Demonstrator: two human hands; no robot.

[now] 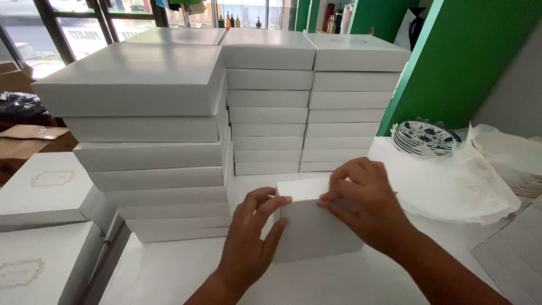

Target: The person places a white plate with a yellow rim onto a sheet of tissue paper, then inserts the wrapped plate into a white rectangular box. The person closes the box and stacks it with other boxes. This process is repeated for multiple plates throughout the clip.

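A small white box is lying flat on the white worktop, right in front of the person, and both hands are pressing on it. The left hand is cupping the box's left edge, thumb hooked over the top corner and fingers wrapped down the side, apparently to keep it from sliding. The right hand is spreading flat across the lid with fingertips bearing on the upper left part, as if seating or squaring the lid; neither hand is lifting the box.

Just behind it, tall stacks of flat white boxes are standing in neat columns, the nearer left stack slightly staggered, leaving only a narrow working gap. To the right, crumpled white wrapping paper is lying loose, and beyond it a pile of blue-patterned plates is sitting against a green wall. At the far left, more white boxes with faint ornamental emblems are resting lower down.
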